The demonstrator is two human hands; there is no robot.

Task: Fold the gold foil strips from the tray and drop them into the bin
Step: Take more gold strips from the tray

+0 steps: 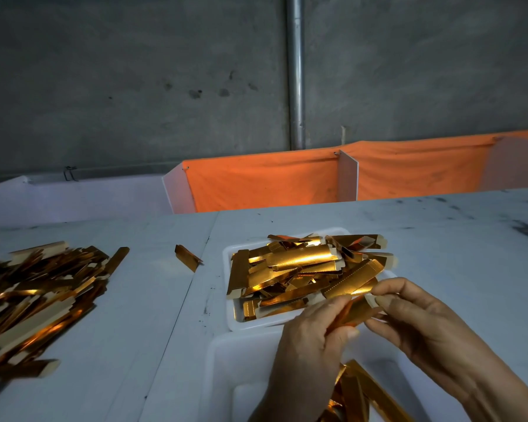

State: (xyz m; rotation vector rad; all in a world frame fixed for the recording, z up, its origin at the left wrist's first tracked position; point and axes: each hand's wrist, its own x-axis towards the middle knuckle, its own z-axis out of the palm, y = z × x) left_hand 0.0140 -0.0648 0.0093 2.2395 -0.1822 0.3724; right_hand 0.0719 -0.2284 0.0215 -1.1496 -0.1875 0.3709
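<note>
Gold foil strip (352, 312) pinched by your left hand (314, 339) and right hand (415, 318), poised above the bin (226, 360) for folding.

Head view: looks forward-down, close over table (153, 300) (single view only).

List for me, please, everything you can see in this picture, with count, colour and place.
tray: one, white, centre of the table, heaped with gold strips
held strip: one, gold, between both hands, over the tray's near edge
bin: one, white, nearest the camera, a few gold strips inside
loose pile: many strips, gold, on the table at left
single strip: one, gold, between pile and tray
table: one, white
cloth: orange, behind the table
pipe: one, grey, on the wall
left hand: grips the held strip
right hand: pinches its end
</note>
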